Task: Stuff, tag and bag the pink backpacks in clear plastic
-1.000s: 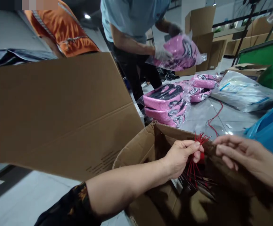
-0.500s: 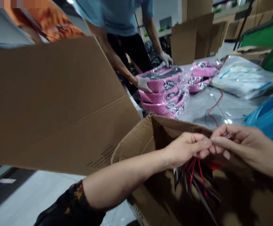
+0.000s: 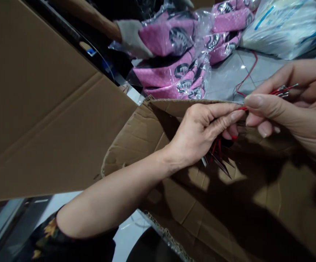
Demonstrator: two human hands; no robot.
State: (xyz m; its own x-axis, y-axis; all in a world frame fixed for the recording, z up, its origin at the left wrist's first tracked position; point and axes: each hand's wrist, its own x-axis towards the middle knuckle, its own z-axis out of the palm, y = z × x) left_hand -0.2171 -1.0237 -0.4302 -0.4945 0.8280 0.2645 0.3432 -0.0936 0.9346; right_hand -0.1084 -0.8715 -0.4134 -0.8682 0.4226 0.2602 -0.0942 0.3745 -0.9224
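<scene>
My left hand (image 3: 198,131) is closed in a pinch on a bundle of red strings (image 3: 217,145). Dark, thin hang tags (image 3: 222,165) dangle from those strings below my fingers. My right hand (image 3: 286,109) touches the left fingertips and pinches the other end of the same bundle; red and whitish string tips (image 3: 283,90) stick out past its thumb. Both hands are over an open cardboard box (image 3: 127,145), near its far rim. The palm of my left hand and part of the tags are hidden.
A co-worker's gloved hand (image 3: 134,38) grips a pink plastic-wrapped item (image 3: 164,36) above a stack of similar ones (image 3: 163,74). Behind lie more pink packs (image 3: 230,22) and a white plastic bag (image 3: 288,27). A large cardboard panel (image 3: 38,91) stands at left. Red cord (image 3: 249,71) lies on the floor.
My view has tilted down and come closer. Red string ends now show in my right hand, and string shows between both hands. The co-worker's top pink pack is tilted up off the stack.
</scene>
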